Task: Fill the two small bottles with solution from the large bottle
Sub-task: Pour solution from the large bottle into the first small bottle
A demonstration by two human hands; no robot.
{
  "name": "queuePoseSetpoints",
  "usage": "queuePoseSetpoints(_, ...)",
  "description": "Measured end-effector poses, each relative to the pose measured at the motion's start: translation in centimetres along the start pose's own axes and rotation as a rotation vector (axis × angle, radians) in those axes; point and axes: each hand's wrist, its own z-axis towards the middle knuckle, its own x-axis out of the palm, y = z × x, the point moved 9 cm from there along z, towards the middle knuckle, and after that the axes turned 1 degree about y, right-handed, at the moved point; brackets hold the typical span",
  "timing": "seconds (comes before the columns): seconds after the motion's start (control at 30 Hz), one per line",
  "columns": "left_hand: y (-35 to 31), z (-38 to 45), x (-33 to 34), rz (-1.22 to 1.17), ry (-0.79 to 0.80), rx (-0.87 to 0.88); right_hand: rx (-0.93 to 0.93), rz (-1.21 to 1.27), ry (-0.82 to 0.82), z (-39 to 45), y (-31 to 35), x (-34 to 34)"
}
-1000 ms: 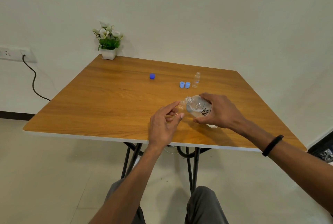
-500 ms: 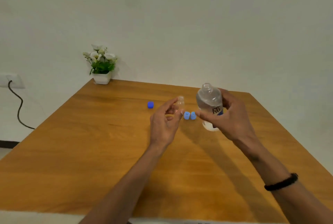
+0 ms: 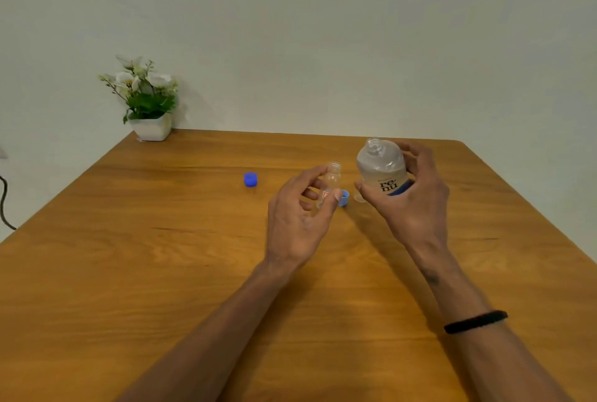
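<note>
My right hand (image 3: pixel 412 204) grips the large clear bottle (image 3: pixel 381 166), uncapped and nearly upright above the wooden table (image 3: pixel 161 256); its label reads "re nu". My left hand (image 3: pixel 298 217) pinches a small clear bottle (image 3: pixel 332 180), open-topped and upright, just left of the large one. A light blue cap (image 3: pixel 344 198) peeks out between my hands. The second small bottle is hidden behind my right hand, only a trace of its base (image 3: pixel 359 197) showing.
A dark blue cap (image 3: pixel 250 179) lies on the table left of my hands. A white pot of flowers (image 3: pixel 147 101) stands at the far left corner by the wall. A black cable (image 3: pixel 4 204) hangs at the left edge.
The large bottle went from tilted toward the small bottle to upright. Both hands lifted slightly and the view moved closer over the table.
</note>
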Motion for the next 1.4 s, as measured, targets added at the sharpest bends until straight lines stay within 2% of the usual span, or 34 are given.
queuePoseSetpoints(0.37,-0.3,-0.2,0.5,0.012,0.063,0.02,-0.151,-0.17,0.038,-0.6,0.0,0.9)
queuePoseSetpoints(1.4,0.0,-0.1,0.9,0.023,0.111,0.0,-0.201,-0.328,0.016,-1.0,-1.0,0.4)
